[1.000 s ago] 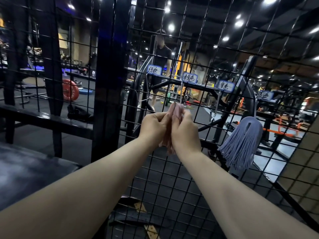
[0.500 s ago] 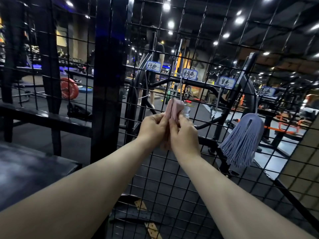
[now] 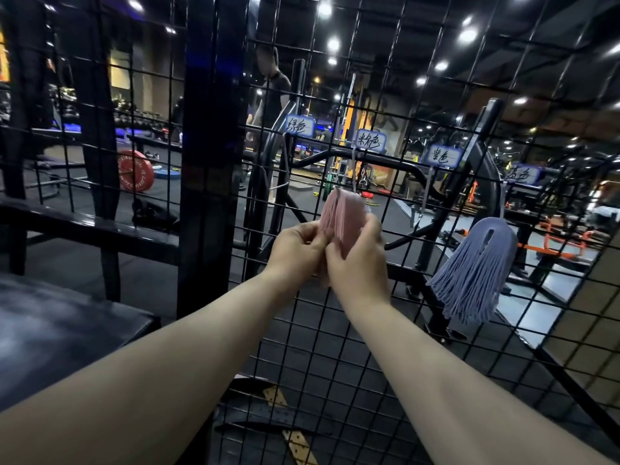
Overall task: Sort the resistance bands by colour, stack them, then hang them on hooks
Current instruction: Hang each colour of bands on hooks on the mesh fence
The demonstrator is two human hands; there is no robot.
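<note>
A thick stack of pink resistance bands (image 3: 343, 220) is held up against the black wire grid (image 3: 339, 337). My left hand (image 3: 298, 250) pinches its left side and my right hand (image 3: 359, 260) grips its right side. The top of the stack is just under the thin hook (image 3: 353, 169) that hangs below the second label (image 3: 370, 141); I cannot tell whether it touches the hook. A bundle of purple bands (image 3: 476, 273) hangs from the hook under the third label (image 3: 442, 156). The hook under the first label (image 3: 299, 125) carries nothing.
A fourth label (image 3: 522, 174) is on the grid at the right. A thick black post (image 3: 208, 156) stands left of the grid. A dark padded bench (image 3: 57, 327) lies at lower left. Behind the grid are gym machines, a red weight plate (image 3: 135, 170) and a standing person (image 3: 272, 95).
Both hands have lifted the pink stack up the grid towards the hook, and more of the stack now shows above my fingers. The view has shifted slightly.
</note>
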